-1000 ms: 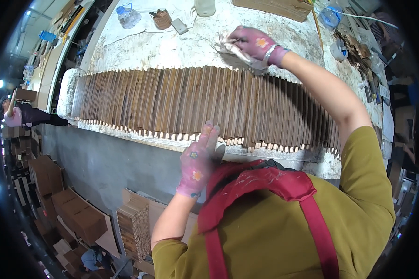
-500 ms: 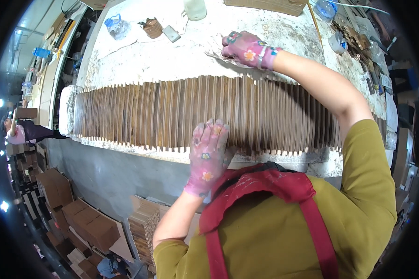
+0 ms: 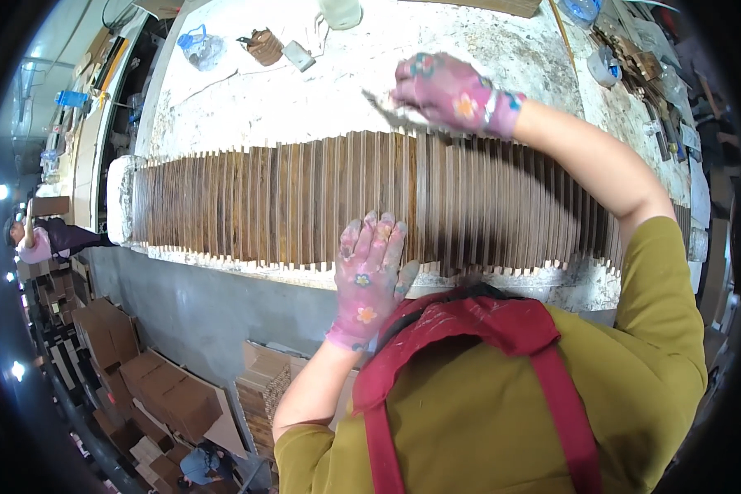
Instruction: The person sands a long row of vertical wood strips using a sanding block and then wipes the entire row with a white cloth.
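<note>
A long row of brown wooden strips [image 3: 305,202], set side by side with pale ends, spans the worktable. My left hand [image 3: 369,276], in a pink flowered glove, rests flat on the near edge of the strips, fingers stretched out and thumb apart. Beyond the far edge of the row is my right hand [image 3: 453,95], gloved alike and slightly blurred. Its fingers are bent around a thin, pale, rag-like piece [image 3: 380,105], partly hidden by the hand and hanging just above the table.
The stained white worktable [image 3: 305,103] bears a clear plastic jug [image 3: 200,49], a brown wrapped bundle [image 3: 262,47], a small grey block [image 3: 299,56] and a whitish container [image 3: 340,12]. Wood scraps [image 3: 630,58] lie at far right. Cardboard boxes [image 3: 173,391] stand on the floor at left.
My right hand has shifted a little to the right with the rag-like piece. The left hand stays on the strips, its thumb now more spread. The view has moved slightly.
</note>
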`<state>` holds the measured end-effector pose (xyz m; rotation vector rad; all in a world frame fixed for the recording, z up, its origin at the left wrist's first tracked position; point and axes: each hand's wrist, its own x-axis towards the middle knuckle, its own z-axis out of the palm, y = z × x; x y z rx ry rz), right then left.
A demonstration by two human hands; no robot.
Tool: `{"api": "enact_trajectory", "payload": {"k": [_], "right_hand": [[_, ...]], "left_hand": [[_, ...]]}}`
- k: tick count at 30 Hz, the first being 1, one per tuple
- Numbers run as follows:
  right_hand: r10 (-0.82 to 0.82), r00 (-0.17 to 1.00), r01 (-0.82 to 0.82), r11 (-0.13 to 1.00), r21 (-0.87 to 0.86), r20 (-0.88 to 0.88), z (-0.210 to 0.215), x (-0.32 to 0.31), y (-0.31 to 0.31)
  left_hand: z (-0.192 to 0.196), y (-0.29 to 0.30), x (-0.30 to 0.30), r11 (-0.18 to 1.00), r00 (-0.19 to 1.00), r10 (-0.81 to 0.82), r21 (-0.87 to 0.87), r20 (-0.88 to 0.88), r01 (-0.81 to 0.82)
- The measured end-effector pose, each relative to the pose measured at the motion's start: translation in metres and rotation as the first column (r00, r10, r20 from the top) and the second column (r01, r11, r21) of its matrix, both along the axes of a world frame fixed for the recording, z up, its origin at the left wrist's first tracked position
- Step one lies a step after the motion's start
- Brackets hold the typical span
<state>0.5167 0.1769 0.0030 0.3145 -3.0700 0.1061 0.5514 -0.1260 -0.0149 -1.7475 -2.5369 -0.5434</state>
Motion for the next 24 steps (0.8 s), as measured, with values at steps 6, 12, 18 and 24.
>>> {"api": "enact_trajectory", "payload": {"k": [6,12,18,24], "right_hand": [[-0.094,0.966,0.099,0.995,-0.011,0.239,-0.024,-0.007,-0.023],[0.041,0.996,-0.045,0.997,-0.055,-0.075,0.006,0.019,0.005],[-0.046,0.999,0.045,0.966,-0.253,0.003,-0.034,0.001,0.010],[-0.226,0.935,0.027,0.813,-0.582,-0.273,0.064,0.036,-0.005]], "left_hand": [[0.001,-0.008,-0.003,1.000,1.000,-0.012,0.003,-0.005,0.012],[0.009,-0.009,-0.001,1.000,1.000,0.003,-0.010,0.028,-0.002],[0.010,0.000,0.002,0.999,0.998,-0.028,0.025,0.060,0.027],[0.044,0.003,-0.038,0.948,0.965,0.052,0.292,0.255,-0.128]]}}
